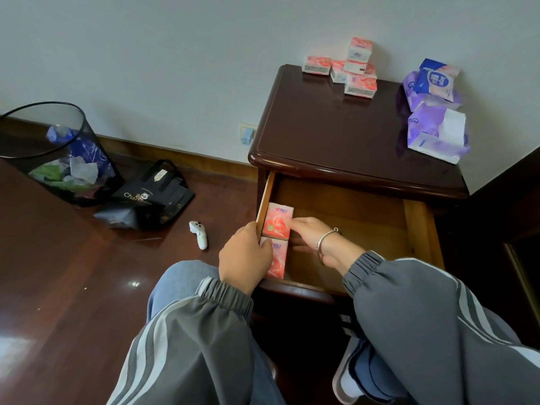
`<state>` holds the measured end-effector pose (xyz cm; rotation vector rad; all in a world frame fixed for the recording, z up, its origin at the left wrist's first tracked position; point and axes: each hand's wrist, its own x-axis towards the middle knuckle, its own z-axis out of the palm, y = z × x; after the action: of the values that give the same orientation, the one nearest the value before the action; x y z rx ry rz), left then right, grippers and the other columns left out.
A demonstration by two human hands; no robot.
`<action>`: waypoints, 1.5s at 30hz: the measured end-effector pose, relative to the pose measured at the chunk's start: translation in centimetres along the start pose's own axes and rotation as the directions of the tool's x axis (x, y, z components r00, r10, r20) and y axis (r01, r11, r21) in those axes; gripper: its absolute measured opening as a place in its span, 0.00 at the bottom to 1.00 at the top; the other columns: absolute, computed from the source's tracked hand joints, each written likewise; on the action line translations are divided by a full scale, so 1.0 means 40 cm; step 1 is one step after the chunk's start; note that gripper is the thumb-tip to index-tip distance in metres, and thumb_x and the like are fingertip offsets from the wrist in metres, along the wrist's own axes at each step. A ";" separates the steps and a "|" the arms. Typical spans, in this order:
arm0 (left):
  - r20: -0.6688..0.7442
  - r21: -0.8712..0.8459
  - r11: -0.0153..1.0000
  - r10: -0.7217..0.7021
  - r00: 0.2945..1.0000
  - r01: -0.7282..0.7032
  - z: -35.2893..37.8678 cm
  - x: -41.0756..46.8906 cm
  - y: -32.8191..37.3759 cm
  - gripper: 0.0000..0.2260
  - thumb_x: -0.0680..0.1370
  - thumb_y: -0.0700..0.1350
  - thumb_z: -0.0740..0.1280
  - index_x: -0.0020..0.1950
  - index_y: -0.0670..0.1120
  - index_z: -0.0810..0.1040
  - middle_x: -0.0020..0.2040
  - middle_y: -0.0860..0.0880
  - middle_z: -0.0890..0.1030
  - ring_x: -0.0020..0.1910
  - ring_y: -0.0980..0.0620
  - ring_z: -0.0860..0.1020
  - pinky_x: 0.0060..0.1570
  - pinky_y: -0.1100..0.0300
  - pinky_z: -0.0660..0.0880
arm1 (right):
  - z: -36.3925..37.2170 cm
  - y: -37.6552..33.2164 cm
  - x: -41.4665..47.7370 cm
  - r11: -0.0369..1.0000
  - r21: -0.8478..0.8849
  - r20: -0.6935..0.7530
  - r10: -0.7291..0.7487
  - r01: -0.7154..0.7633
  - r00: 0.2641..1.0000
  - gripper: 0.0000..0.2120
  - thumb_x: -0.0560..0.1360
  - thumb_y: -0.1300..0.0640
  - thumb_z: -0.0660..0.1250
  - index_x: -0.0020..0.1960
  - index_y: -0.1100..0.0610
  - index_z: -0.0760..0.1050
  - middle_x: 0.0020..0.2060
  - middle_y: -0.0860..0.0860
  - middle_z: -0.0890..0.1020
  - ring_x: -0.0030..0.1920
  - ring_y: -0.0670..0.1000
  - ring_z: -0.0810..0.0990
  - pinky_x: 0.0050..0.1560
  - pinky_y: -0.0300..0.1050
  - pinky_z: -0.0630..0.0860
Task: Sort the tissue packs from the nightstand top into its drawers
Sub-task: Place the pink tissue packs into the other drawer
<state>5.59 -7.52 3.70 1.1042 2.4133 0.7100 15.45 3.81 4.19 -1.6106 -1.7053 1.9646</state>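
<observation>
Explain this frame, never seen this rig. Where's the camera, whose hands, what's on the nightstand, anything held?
There is no robot here. A person wears one wide-angle camera on the head, looking down at their own hands, so this is the only view. The nightstand top carries a pile of small pink tissue packs at the back and purple packs on the right. The drawer is pulled open, with two pink packs along its left wall. The right hand touches the farther pack, apparently nudging it into place. The left hand sits at the drawer's left wall with a fingertip on the nearer pack; whether it grips is unclear.
</observation>
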 end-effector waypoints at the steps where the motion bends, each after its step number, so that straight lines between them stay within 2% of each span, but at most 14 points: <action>1: -0.005 -0.001 1.000 0.001 1.000 -0.001 0.002 0.001 -0.001 0.06 0.77 0.50 0.60 0.50 0.50 0.73 0.45 0.53 0.78 0.44 0.50 0.77 0.43 0.54 0.73 | -0.006 0.000 0.000 1.000 0.011 0.011 0.016 -0.016 1.000 0.17 0.78 0.49 0.62 0.63 0.56 0.72 0.60 0.53 0.77 0.57 0.52 0.76 0.57 0.47 0.76; 7: -0.008 -0.014 1.000 -0.003 1.000 0.003 0.003 0.003 -0.003 0.08 0.77 0.50 0.59 0.53 0.50 0.74 0.47 0.52 0.79 0.46 0.50 0.78 0.47 0.51 0.75 | -0.044 -0.006 -0.010 0.984 0.029 0.063 0.171 -0.173 0.983 0.27 0.77 0.45 0.61 0.70 0.59 0.62 0.64 0.61 0.74 0.55 0.59 0.80 0.52 0.52 0.76; 10: -0.030 -0.010 1.000 -0.001 1.000 0.000 0.003 0.003 -0.002 0.10 0.78 0.49 0.59 0.57 0.49 0.74 0.50 0.52 0.79 0.49 0.49 0.78 0.48 0.53 0.74 | -0.033 -0.004 -0.033 0.969 -0.024 0.161 0.245 -0.244 0.956 0.31 0.77 0.40 0.57 0.69 0.62 0.65 0.62 0.62 0.76 0.54 0.60 0.80 0.53 0.53 0.74; 14: -0.056 -0.007 1.000 -0.005 0.998 0.005 0.007 0.003 -0.001 0.11 0.78 0.47 0.58 0.58 0.48 0.74 0.51 0.52 0.79 0.50 0.48 0.78 0.46 0.55 0.70 | 0.005 0.007 -0.055 0.954 0.107 0.208 0.253 -0.279 0.945 0.34 0.77 0.37 0.54 0.69 0.64 0.66 0.62 0.63 0.76 0.59 0.61 0.77 0.54 0.52 0.71; 17: -0.060 -0.008 1.000 -0.021 0.998 0.021 0.005 0.001 0.000 0.11 0.78 0.46 0.58 0.57 0.49 0.75 0.50 0.51 0.79 0.49 0.48 0.78 0.44 0.56 0.68 | 0.005 0.010 -0.064 0.945 0.130 0.230 0.265 -0.300 0.936 0.36 0.77 0.36 0.52 0.72 0.64 0.60 0.68 0.63 0.70 0.65 0.62 0.72 0.64 0.54 0.67; 20: -0.056 0.000 0.999 -0.034 0.998 0.034 0.001 -0.002 0.004 0.10 0.78 0.47 0.58 0.57 0.49 0.74 0.51 0.52 0.79 0.49 0.48 0.78 0.44 0.57 0.66 | -0.008 0.011 -0.078 0.956 0.109 0.212 0.246 -0.273 0.946 0.34 0.77 0.37 0.53 0.70 0.62 0.64 0.67 0.61 0.71 0.64 0.60 0.74 0.66 0.54 0.65; 22: -0.039 0.007 0.999 -0.048 0.998 0.048 -0.003 -0.003 0.006 0.10 0.78 0.48 0.58 0.56 0.50 0.74 0.50 0.53 0.79 0.48 0.48 0.77 0.44 0.57 0.66 | -0.027 0.012 -0.102 0.986 0.025 0.134 0.162 -0.166 0.978 0.28 0.77 0.39 0.56 0.68 0.58 0.68 0.63 0.56 0.76 0.57 0.54 0.79 0.64 0.51 0.70; 25: -0.011 0.002 0.998 -0.064 0.998 0.064 -0.009 -0.006 0.010 0.09 0.78 0.50 0.57 0.53 0.51 0.75 0.46 0.54 0.80 0.43 0.51 0.77 0.43 0.56 0.70 | -0.094 0.010 -0.146 0.980 -0.149 0.005 -0.130 0.130 0.991 0.14 0.77 0.47 0.61 0.60 0.50 0.74 0.57 0.47 0.80 0.52 0.44 0.81 0.61 0.47 0.74; 27: 0.002 0.005 0.997 -0.077 0.997 0.077 -0.011 -0.006 0.015 0.10 0.78 0.52 0.57 0.53 0.52 0.75 0.44 0.56 0.80 0.42 0.52 0.78 0.42 0.56 0.71 | -0.167 0.001 -0.169 0.921 -0.254 -0.132 -0.335 0.295 0.933 0.08 0.77 0.52 0.62 0.54 0.47 0.77 0.51 0.44 0.81 0.51 0.42 0.80 0.55 0.42 0.76; 29: 0.032 -0.027 0.994 -0.107 0.994 0.108 -0.015 -0.002 0.018 0.12 0.78 0.53 0.58 0.58 0.52 0.75 0.45 0.56 0.79 0.44 0.53 0.77 0.43 0.57 0.70 | -0.254 -0.016 -0.183 0.851 -0.362 -0.306 -0.494 0.380 0.814 0.08 0.77 0.55 0.63 0.53 0.48 0.78 0.49 0.44 0.81 0.51 0.43 0.79 0.48 0.35 0.74; 32: 0.049 -0.120 0.978 -0.168 0.985 0.173 -0.037 0.014 0.028 0.15 0.79 0.50 0.61 0.64 0.47 0.74 0.54 0.50 0.81 0.55 0.48 0.78 0.52 0.57 0.70 | -0.394 -0.043 -0.178 0.773 -0.501 -0.488 -0.623 0.388 0.611 0.08 0.75 0.60 0.64 0.52 0.54 0.79 0.47 0.48 0.82 0.50 0.48 0.80 0.49 0.37 0.73; 35: -0.121 -0.090 0.991 -0.114 0.986 0.104 -0.089 0.053 0.062 0.14 0.79 0.48 0.62 0.62 0.46 0.75 0.54 0.47 0.81 0.58 0.45 0.77 0.55 0.54 0.71 | -0.517 -0.079 -0.138 0.735 -0.615 -0.547 -0.659 0.286 0.516 0.10 0.74 0.61 0.65 0.55 0.59 0.77 0.52 0.56 0.81 0.54 0.57 0.78 0.54 0.45 0.71; 39: -0.311 -0.029 0.985 0.152 0.938 -0.170 -0.162 0.167 0.165 0.15 0.78 0.44 0.64 0.64 0.43 0.73 0.57 0.45 0.78 0.55 0.49 0.76 0.51 0.59 0.69 | -0.594 -0.166 -0.054 0.680 -0.708 -0.528 -0.689 0.191 0.497 0.13 0.72 0.58 0.66 0.56 0.60 0.76 0.53 0.60 0.79 0.55 0.62 0.76 0.55 0.49 0.69; 45: -0.310 0.169 0.903 0.430 0.848 -0.396 -0.169 0.403 0.326 0.19 0.78 0.44 0.64 0.69 0.41 0.69 0.64 0.41 0.73 0.63 0.42 0.70 0.62 0.50 0.67 | -0.591 -0.342 0.102 0.484 -0.855 -0.307 -0.763 0.188 0.568 0.25 0.72 0.50 0.67 0.66 0.56 0.68 0.63 0.57 0.72 0.63 0.60 0.71 0.61 0.55 0.70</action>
<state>-0.36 10.42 14.55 1.7007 2.5335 0.9988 23.38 27.42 16.10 -1.3577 -2.3500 0.2200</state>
